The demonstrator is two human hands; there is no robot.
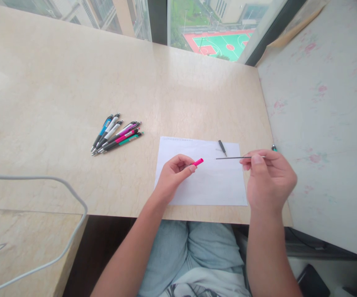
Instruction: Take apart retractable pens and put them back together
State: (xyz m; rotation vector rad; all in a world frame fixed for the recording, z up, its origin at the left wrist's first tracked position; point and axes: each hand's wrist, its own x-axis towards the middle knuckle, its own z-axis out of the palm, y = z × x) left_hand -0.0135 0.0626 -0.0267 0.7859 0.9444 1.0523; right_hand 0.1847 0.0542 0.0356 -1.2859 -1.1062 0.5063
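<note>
My left hand [176, 171] is closed on a pink pen barrel [198, 162], whose open end points right. Something small and greyish shows between its fingers, too hidden to name. My right hand [269, 177] pinches a thin dark pen refill [231, 158] level, its tip pointing left toward the barrel but apart from it. Beneath both hands lies a white sheet of paper [209, 187]. On the sheet's upper right rests a black pen part [222, 147], tapered at its lower end.
Several click pens [116, 134] in blue, white, purple, pink and green lie bunched at the left. Another pen [274, 147] pokes out behind my right hand by the flowered wall panel [323, 132]. A white cable [73, 192] loops over the table's left side.
</note>
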